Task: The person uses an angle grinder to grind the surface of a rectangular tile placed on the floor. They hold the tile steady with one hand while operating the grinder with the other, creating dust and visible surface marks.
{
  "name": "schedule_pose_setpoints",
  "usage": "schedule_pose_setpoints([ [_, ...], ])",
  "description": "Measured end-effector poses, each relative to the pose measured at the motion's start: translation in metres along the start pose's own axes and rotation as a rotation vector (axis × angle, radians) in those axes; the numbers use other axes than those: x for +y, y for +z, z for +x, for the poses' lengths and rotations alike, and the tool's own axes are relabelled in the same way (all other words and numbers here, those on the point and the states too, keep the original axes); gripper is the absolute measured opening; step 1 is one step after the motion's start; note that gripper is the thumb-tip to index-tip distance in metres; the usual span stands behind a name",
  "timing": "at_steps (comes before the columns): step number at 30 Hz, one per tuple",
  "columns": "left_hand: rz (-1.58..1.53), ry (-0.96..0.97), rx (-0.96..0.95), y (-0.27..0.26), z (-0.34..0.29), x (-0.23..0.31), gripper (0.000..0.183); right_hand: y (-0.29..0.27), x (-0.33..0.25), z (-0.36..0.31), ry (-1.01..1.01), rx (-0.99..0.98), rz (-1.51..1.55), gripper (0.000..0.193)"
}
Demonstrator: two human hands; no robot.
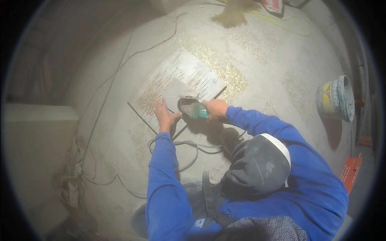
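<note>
My right hand (217,109) is closed around a green angle grinder (197,110). The grinder's guarded head is over a square tile (193,68), which lies on the floor with streaks of white, mortar-like residue on its surface. Beside the guard shows a grey ridged patch (175,91); whether it is part of the tile or a separate piece I cannot tell. My left hand (165,115) rests at the tile's near-left part with its fingers spread. Dark thin strips (141,117) stick out from under the tile's edges. The guard hides the grinding disc.
A grey cable (192,160) loops just below the tile, and another cord (116,72) runs along the left. A bucket (334,98) with a yellow label is at the right. A straw broom (233,15) lies at the top. A pale block (40,140) stands left; the air looks dusty.
</note>
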State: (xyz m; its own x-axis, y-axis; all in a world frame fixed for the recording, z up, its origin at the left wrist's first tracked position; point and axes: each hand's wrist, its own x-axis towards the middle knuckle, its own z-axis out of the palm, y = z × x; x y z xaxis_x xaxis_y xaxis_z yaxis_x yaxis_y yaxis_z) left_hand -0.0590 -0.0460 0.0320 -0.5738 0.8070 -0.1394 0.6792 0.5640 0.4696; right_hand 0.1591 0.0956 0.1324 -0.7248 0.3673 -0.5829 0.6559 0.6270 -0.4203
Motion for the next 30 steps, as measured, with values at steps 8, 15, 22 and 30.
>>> schedule_pose_setpoints([
  [8, -0.024, 0.014, -0.01, -0.0025, 0.001, 0.0013, 0.115, -0.0003, -0.0015, 0.0021, 0.015, 0.008, 0.0, 0.059],
  [15, -0.01, 0.001, 0.003, 0.001, 0.0015, -0.0006, 0.115, -0.0055, -0.0008, 0.0011, -0.025, 0.011, 0.003, 0.063],
  [22, -0.043, 0.028, 0.028, 0.0019, -0.0005, -0.0037, 0.114, -0.0045, -0.0012, 0.0024, -0.041, 0.037, 0.005, 0.061],
  [30, -0.024, -0.002, 0.015, -0.0015, -0.0013, 0.0013, 0.115, -0.0058, -0.0064, -0.0007, -0.03, 0.014, 0.005, 0.058],
])
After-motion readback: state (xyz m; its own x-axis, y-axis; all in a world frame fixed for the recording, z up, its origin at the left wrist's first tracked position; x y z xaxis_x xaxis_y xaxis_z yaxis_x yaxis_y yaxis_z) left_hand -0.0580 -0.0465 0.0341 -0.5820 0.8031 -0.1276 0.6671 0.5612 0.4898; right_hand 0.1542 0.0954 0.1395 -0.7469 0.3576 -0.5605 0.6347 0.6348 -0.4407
